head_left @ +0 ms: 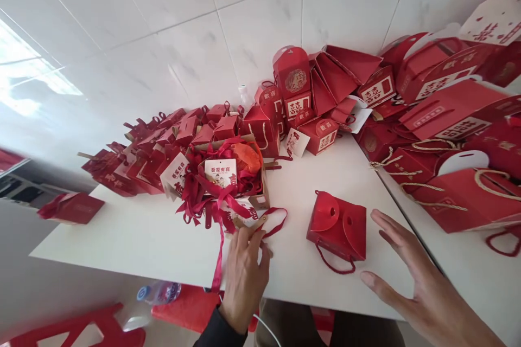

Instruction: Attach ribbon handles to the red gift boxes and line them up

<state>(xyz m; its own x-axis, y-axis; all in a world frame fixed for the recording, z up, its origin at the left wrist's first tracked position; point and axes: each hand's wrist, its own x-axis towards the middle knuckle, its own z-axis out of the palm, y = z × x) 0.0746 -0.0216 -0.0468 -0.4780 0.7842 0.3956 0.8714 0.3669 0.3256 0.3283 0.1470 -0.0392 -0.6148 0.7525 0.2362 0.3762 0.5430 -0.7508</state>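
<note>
My left hand (246, 271) is low over the white table, its fingers drawn together on a dark red ribbon (280, 225) with a small gold-coloured piece at its end. The ribbon loops out to the right of the fingertips. Just beyond lies a cardboard box (265, 190) heaped with red ribbons, printed cards and an orange-red bundle (246, 157). A small red gift box (337, 227) with two rounded flaps and a cord handle stands between my hands. My right hand (411, 276) is open beside it, fingers spread and apart from the box.
Many folded red gift boxes (146, 160) line the wall on the left. More red boxes (301, 92) are stacked at the back, and others with rope handles (476, 195) crowd the right. One box (77, 207) is at the table's left end. A plastic bottle (163, 293) lies on a red stool (183, 309) below.
</note>
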